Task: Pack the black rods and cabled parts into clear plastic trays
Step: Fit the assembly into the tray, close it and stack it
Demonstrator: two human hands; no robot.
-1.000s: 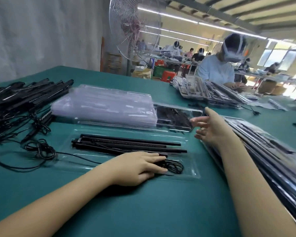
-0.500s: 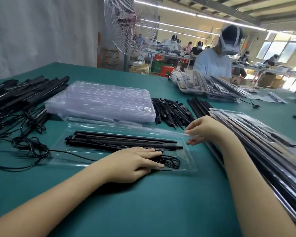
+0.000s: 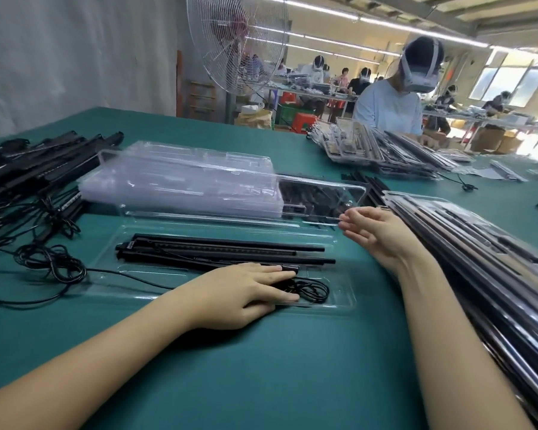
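A clear plastic tray lies open on the green table in front of me. Black rods lie lengthwise in it, and a coiled black cable sits in its near right pocket. My left hand lies flat on the tray, straight fingers pressing on the cabled part beside the coil. The tray's hinged clear lid is tipped back behind it. My right hand hovers at the lid's right corner with loosely spread fingers; whether the fingertips touch the lid edge is unclear.
A stack of empty clear trays stands behind the open tray. Loose black rods and tangled cables lie at the left. Packed trays are piled along the right. Another person works across the table, beside a standing fan.
Half a second ago the lid was folded down over the tray under my right hand. Now it is tipped back again, and my right hand is higher. My left hand has stayed put.
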